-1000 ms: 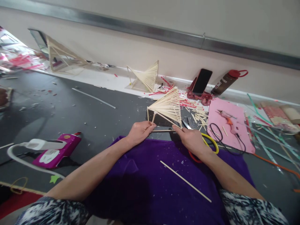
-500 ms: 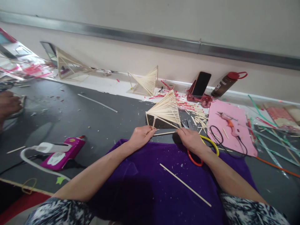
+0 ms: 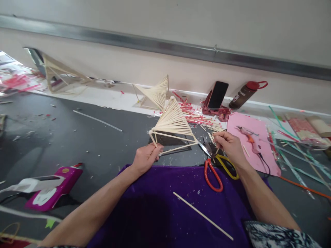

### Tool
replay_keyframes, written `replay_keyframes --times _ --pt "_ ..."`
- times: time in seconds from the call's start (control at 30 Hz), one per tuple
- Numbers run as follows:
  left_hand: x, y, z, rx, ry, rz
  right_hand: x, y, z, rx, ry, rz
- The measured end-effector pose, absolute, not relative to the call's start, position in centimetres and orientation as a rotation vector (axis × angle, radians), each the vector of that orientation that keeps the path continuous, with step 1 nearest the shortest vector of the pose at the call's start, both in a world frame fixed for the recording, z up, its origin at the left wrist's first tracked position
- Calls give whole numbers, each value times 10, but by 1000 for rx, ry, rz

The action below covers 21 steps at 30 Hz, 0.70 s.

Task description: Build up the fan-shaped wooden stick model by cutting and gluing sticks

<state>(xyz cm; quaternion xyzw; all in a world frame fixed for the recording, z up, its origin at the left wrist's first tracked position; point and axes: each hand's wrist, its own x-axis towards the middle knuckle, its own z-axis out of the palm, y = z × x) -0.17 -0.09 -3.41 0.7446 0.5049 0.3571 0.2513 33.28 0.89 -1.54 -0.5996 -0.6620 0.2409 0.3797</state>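
Note:
My left hand (image 3: 147, 158) is closed on the lower near corner of a stick model (image 3: 173, 119), a frame of pale thin sticks with a fanned, twisted surface. The model is tilted over the dark table. To its right my right hand (image 3: 229, 144) is pinched shut, and a short wooden stick (image 3: 217, 151) pokes out below its fingertips. Scissors (image 3: 209, 155) with one red and one yellow handle lie partly open under that hand. A longer loose stick (image 3: 203, 216) rests on the purple cloth (image 3: 152, 193) in front of me.
Behind stands a second stick model (image 3: 157, 93), near a phone (image 3: 218, 94) and a bottle (image 3: 244, 94). On the right, a glue gun (image 3: 252, 141) lies on a pink sheet (image 3: 236, 120). A magenta power strip (image 3: 58, 189) is at left. A clear glue stick (image 3: 97, 120) lies beyond.
My right hand has left the model's near right corner and moved right, above the scissors, now pinching a short stick. My left hand keeps its hold, and the model has shifted left and turned slightly.

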Motion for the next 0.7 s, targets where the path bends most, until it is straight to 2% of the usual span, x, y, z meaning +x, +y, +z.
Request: replay_keyframes --times 0.33,0.7 --pt "-10 2 -16 1808 1495 1173 321 7 -11 -1545 -1605 724" --pt "-13 4 -27 2132 1436 1020 320 6 -17 -1594 -1739 647"
